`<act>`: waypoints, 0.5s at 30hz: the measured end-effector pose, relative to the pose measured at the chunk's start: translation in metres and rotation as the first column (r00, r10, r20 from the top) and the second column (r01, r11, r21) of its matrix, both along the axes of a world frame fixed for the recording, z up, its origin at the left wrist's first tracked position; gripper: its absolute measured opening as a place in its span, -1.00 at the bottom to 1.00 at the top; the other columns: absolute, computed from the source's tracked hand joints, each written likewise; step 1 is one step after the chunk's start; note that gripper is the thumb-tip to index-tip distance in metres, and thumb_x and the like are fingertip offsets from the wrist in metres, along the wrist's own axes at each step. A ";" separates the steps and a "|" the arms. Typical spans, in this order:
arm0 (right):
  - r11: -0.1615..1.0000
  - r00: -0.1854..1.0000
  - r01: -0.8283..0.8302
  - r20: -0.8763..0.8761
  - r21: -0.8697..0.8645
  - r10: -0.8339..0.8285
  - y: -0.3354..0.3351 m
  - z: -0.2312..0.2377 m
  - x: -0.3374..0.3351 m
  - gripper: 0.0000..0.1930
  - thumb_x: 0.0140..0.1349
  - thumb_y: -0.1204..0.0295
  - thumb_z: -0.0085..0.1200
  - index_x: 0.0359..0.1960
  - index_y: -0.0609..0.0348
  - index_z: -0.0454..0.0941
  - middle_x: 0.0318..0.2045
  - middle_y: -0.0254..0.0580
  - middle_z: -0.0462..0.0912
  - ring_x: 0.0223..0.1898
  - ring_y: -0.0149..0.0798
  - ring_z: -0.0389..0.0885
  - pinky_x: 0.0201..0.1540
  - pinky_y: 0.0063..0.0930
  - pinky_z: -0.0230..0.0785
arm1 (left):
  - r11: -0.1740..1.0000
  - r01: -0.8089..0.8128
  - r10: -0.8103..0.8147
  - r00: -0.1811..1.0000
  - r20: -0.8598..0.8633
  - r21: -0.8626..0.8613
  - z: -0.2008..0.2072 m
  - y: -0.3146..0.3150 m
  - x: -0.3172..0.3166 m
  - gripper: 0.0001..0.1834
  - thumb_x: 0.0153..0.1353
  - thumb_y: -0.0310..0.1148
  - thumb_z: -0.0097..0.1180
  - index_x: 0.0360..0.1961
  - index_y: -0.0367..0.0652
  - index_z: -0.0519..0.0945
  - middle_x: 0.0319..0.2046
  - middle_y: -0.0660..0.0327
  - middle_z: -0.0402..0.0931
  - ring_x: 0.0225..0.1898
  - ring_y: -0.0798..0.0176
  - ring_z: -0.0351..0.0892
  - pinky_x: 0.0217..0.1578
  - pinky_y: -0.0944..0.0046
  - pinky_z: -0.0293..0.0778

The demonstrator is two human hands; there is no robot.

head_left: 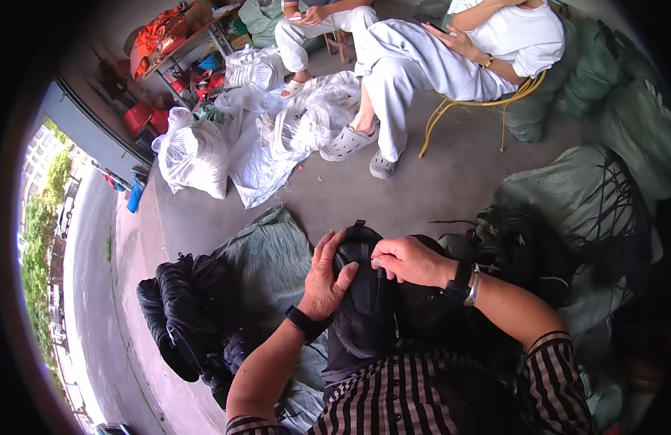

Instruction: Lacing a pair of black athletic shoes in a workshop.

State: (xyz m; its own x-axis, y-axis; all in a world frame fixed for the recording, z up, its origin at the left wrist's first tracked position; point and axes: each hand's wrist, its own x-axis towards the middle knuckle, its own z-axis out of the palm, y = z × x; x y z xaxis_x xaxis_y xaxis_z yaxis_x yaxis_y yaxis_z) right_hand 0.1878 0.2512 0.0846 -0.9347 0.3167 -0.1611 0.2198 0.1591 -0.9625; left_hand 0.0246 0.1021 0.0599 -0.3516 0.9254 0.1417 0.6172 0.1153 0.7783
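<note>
A black item [363, 312] with mesh panels and a small loop at its top lies upright over my lap; it looks like a bag, though its kind is not certain. My left hand [325, 278] rests along its upper left edge, fingers pressed to it and thumb bent over the front. On its right side, my right hand [410, 261] is closed in a pinch near the upper edge. What sits between those fingertips is too small and dark to make out. More black material [429, 312] lies under my right wrist.
Dark piled goods [197, 312] and a grey-green woven sheet [266, 246] lie to my left. Black goods [524, 246] and green sacks [567, 181] crowd the right. Ahead are white plastic sacks [197, 152], a seated person [422, 65] on a yellow chair [440, 119], and another seated person [324, 22].
</note>
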 end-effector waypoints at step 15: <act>0.743 0.926 0.061 -0.315 0.667 0.206 0.000 -0.002 0.003 -0.94 0.13 0.45 0.10 -0.41 0.15 0.51 -0.13 -0.25 0.58 -0.13 -0.15 0.57 -0.17 -0.33 0.44 | 0.999 0.031 -0.038 0.987 -0.159 -0.045 -0.011 -0.038 0.023 0.08 0.13 0.10 0.11 0.37 -0.32 -0.23 0.37 -0.24 -0.33 0.40 -0.21 -0.23 0.33 0.00 -0.09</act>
State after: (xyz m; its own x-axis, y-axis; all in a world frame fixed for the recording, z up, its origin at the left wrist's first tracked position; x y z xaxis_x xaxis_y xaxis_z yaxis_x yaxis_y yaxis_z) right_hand 0.1906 0.2509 0.0823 -0.9065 0.1452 0.3965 -0.1440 0.7764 -0.6135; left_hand 0.0473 0.0639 0.0494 -0.2953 0.9429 0.1539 0.7372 0.1224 0.6645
